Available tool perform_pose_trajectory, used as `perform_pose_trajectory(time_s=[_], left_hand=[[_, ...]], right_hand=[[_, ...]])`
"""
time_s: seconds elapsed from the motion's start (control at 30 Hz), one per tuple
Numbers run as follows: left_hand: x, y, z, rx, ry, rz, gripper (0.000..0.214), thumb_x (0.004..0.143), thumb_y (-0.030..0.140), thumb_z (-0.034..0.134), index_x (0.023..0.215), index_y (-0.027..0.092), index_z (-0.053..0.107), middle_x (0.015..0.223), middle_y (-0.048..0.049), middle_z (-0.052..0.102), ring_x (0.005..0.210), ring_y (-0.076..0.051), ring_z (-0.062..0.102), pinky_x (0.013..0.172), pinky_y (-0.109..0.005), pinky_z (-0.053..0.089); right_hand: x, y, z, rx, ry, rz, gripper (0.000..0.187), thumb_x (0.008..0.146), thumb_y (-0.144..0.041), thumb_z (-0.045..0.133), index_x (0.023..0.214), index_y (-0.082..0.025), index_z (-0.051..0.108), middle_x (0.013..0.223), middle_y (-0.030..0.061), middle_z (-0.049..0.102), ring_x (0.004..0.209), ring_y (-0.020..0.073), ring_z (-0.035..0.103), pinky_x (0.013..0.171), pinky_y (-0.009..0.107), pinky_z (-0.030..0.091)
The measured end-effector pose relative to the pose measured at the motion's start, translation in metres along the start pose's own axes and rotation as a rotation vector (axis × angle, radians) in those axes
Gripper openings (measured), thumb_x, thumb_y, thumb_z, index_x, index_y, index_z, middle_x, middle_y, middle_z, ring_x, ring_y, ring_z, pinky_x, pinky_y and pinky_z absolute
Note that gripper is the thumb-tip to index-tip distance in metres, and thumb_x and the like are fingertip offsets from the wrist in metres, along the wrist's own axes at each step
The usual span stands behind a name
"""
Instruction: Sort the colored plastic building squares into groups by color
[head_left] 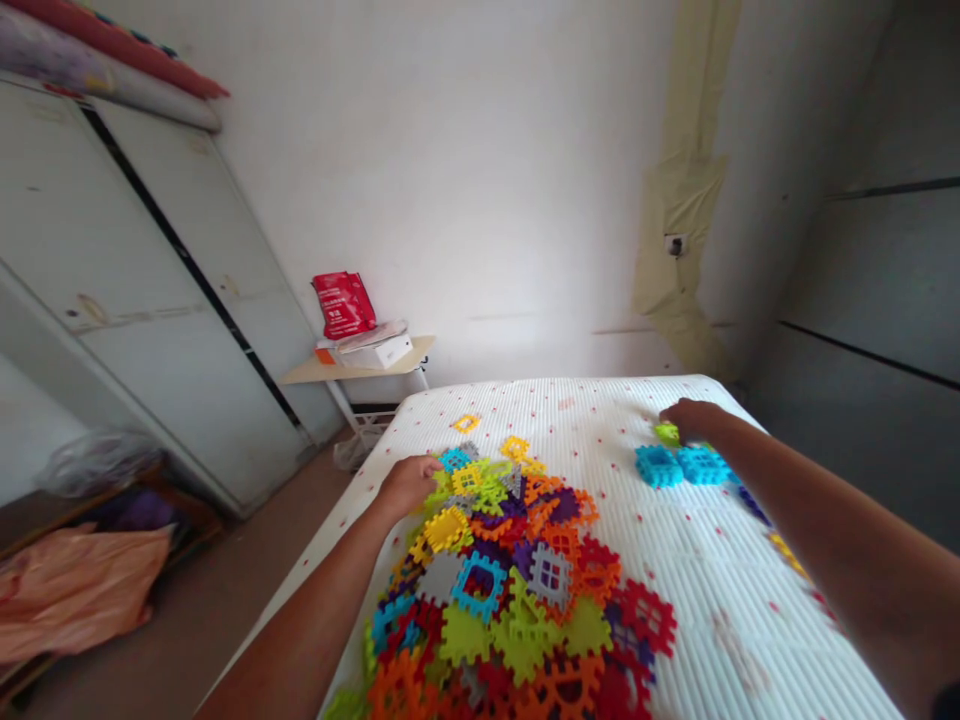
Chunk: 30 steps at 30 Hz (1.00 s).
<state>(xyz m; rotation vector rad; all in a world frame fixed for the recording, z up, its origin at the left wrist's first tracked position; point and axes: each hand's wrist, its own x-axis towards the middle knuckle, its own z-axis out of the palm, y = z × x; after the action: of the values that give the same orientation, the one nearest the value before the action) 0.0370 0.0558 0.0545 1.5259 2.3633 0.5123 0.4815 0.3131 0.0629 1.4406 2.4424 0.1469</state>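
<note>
At the far left edge of a heap of plastic interlocking tiles (491,640), my left hand (406,487) is closed, its fingertips at a blue interlocking tile (454,460). Yellow and lime green tiles lie right beside those fingers. Over on the right, my right hand (694,418) pinches a lime green interlocking tile (667,434) low over the bed cover. Just in front of it sit two blue groups of tiles (658,466), side by side. My right forearm partly covers a purple group (752,505) and a yellow group (786,553).
The white ribbed bed cover (585,420) has small red dots. A loose yellow tile (466,424) lies beyond the heap. Past the bed's far left corner stands a small table (307,373) with a red bag (345,305) and a white box (379,350). Cabinets (142,270) line the left.
</note>
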Motion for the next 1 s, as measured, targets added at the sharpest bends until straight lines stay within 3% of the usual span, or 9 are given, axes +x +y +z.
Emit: perform_pose_trajectory(time_s=[0.13,0.3,0.5,0.6,0.87,1.0], left_hand=[[0.003,-0.004,-0.01,0.134,-0.014,-0.139,0.029,0.083,0.033,0.056,0.106,0.016,0.058,0.107,-0.0074,0.061,0.095,-0.019,0.058,0.083,-0.04,0.048],[0.006,-0.009,-0.012,0.229,-0.059,-0.204,0.034,0.084,0.035,0.054,0.113,0.016,0.054,0.114,-0.0086,0.057,0.098,-0.021,0.057,0.082,-0.042,0.049],[0.011,-0.005,0.001,0.217,-0.083,-0.165,0.034,0.083,0.035,0.056,0.112,0.016,0.055,0.113,-0.008,0.057,0.099,-0.021,0.057,0.082,-0.041,0.049],[0.011,-0.003,0.003,0.187,-0.054,-0.163,0.034,0.083,0.036,0.056,0.111,0.016,0.055,0.111,-0.0077,0.058,0.097,-0.021,0.057,0.081,-0.041,0.049],[0.012,-0.005,0.004,0.036,0.022,-0.105,0.031,0.084,0.036,0.055,0.106,0.014,0.057,0.104,-0.0067,0.06,0.089,-0.018,0.059,0.077,-0.038,0.051],[0.013,0.0,0.002,-0.092,0.055,-0.025,0.023,0.08,0.035,0.059,0.087,0.013,0.059,0.083,-0.0019,0.061,0.074,-0.014,0.058,0.068,-0.032,0.049]], right_hand=[[0.002,-0.001,-0.001,-0.018,-0.004,0.004,0.046,0.061,-0.014,0.065,0.107,-0.024,0.067,0.106,0.0135,0.064,0.094,0.0299,0.062,0.065,0.033,0.045],[0.001,-0.011,-0.018,0.006,0.125,-0.055,0.06,0.057,-0.007,0.065,0.116,-0.023,0.062,0.112,0.0126,0.063,0.106,0.0311,0.055,0.072,0.036,0.048],[-0.033,-0.059,-0.055,0.177,0.376,-0.175,0.051,0.069,-0.019,0.063,0.12,-0.021,0.058,0.119,0.0097,0.061,0.109,0.0259,0.055,0.089,0.036,0.045],[-0.055,-0.083,-0.068,0.293,0.443,-0.243,0.046,0.073,-0.025,0.062,0.119,-0.021,0.059,0.115,0.0088,0.063,0.103,0.0233,0.059,0.09,0.034,0.045],[-0.084,-0.118,-0.078,0.577,0.429,-0.248,0.044,0.078,-0.031,0.059,0.12,-0.02,0.058,0.11,0.0085,0.066,0.091,0.0211,0.064,0.08,0.031,0.05],[-0.091,-0.134,-0.074,0.596,0.407,-0.272,0.043,0.078,-0.031,0.06,0.12,-0.021,0.058,0.106,0.0077,0.068,0.088,0.0198,0.065,0.077,0.029,0.049]])
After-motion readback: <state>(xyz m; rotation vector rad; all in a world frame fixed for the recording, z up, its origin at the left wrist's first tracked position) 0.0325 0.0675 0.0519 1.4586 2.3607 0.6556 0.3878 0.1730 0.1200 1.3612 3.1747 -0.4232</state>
